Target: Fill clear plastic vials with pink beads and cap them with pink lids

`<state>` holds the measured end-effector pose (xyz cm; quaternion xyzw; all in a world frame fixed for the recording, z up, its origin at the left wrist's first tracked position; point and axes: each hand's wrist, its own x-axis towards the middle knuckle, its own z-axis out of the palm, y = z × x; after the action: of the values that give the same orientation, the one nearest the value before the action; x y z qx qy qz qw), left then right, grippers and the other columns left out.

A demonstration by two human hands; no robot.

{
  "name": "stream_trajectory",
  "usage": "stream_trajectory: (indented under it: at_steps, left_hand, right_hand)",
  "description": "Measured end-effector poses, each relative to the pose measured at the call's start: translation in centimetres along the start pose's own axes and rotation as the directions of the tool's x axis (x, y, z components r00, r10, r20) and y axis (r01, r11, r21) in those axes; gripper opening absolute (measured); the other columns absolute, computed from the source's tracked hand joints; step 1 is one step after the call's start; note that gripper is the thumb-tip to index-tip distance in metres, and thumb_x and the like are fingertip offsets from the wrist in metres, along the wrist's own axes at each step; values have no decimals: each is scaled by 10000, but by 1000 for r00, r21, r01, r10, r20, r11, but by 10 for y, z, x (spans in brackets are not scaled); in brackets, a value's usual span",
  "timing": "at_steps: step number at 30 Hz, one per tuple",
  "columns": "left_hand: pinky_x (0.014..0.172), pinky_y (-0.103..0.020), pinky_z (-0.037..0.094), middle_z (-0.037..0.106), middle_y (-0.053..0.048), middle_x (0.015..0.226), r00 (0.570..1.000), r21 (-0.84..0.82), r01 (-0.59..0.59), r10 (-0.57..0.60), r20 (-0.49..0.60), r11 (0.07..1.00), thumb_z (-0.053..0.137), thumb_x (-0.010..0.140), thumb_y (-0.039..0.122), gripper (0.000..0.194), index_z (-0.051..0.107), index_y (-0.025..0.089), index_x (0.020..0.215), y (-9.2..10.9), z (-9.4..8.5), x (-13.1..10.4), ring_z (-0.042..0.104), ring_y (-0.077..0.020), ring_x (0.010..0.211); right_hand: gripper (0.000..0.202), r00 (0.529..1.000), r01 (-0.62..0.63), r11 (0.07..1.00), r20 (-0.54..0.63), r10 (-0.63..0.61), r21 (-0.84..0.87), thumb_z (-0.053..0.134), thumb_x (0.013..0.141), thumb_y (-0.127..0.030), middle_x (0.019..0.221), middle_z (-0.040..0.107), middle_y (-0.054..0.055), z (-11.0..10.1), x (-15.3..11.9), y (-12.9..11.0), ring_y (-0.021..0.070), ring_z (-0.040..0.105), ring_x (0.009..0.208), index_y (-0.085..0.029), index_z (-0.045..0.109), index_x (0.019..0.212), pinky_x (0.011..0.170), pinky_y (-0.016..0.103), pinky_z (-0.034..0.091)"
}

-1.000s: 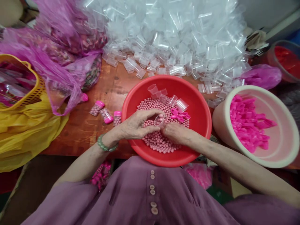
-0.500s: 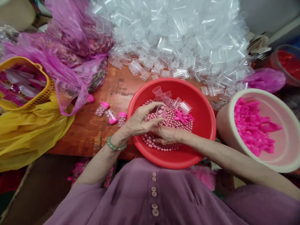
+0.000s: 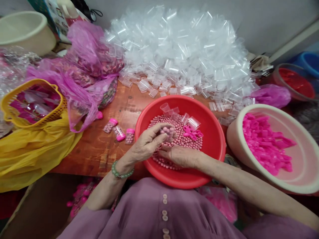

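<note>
Over a red basin [image 3: 214, 146], my left hand [image 3: 147, 141] grips a small clear plastic container [image 3: 167, 132] with pink beads inside it. Just below it, my right hand [image 3: 180, 156] reaches low over the loose pink beads [image 3: 169, 165]; its fingertips are partly hidden, so I cannot make out what they hold. Several clear containers [image 3: 193, 122] and a few bright pink plastic pieces [image 3: 191, 132] lie on the beads in the basin. Left of the basin, three filled containers with pink caps [image 3: 130, 136] rest on the wooden table [image 3: 104, 152].
A large heap of clear containers [image 3: 174, 49] covers the back of the table. To the right stands a cream tub [image 3: 301, 132] of pink plastic pieces. On the left are a yellow basket [image 3: 62, 99], purple plastic bags [image 3: 82, 79] and a yellow bag [image 3: 37, 149].
The container in my left hand has tipped from its mouth facing me to lying more sideways, and more beads show in it. My right hand has shifted slightly. The camera view has tilted up.
</note>
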<state>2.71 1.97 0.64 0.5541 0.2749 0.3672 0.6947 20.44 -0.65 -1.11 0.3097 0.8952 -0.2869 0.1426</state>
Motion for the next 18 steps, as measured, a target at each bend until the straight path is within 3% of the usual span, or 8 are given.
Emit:
stream_trajectory:
  at_steps: [4, 11, 18]
  left_hand:
    - [931, -322, 533, 684, -92, 1089, 1000, 141, -14, 16, -15, 990, 556, 912, 232, 254, 580, 152, 1152, 5, 1, 2, 659, -164, 1013]
    - [892, -309, 541, 707, -85, 1025, 1000, -44, 17, -17, -11, 999, 608, 875, 215, 276, 579, 138, 1138, 8, 3, 3, 691, -161, 945]
    - [871, -278, 524, 709, -59, 979, 996, -34, 27, -29, -85, 999, 658, 830, 186, 246, 629, 150, 1072, 5, 4, 3, 673, -149, 930]
  right_hand:
    - [330, 999, -5, 999, 35, 6, -48, 365, 943, -103, 1126, 653, 145, 0, 1, -4, 146, 634, 711, -119, 579, 1193, 611, 281, 454]
    - [314, 998, -38, 998, 57, 41, -52, 313, 975, -99, 1043, 687, 102, 2, 1, -8, 163, 664, 798, -134, 599, 1100, 664, 273, 465]
    - [243, 1000, -9, 999, 1, 9, 42, 380, 936, -104, 1074, 663, 122, 13, -2, -4, 150, 626, 709, -143, 593, 1046, 602, 282, 455]
